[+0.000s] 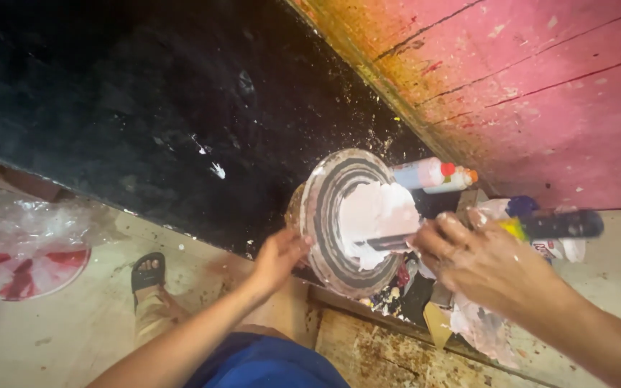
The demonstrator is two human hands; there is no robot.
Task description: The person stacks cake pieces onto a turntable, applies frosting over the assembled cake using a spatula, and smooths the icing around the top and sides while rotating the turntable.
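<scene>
My left hand grips the near edge of a round plate with dark and light rings, tilted up on its edge. A thick layer of white paste covers the plate's middle and right side. My right hand, smeared with white, holds a tool with a black and yellow handle; its flat blade rests in the white paste.
Two plastic bottles with red and orange caps lie behind the plate against a pink wooden wall. Rags and clutter sit below my right hand. A red and white disc under clear plastic lies at left. My sandalled foot shows below.
</scene>
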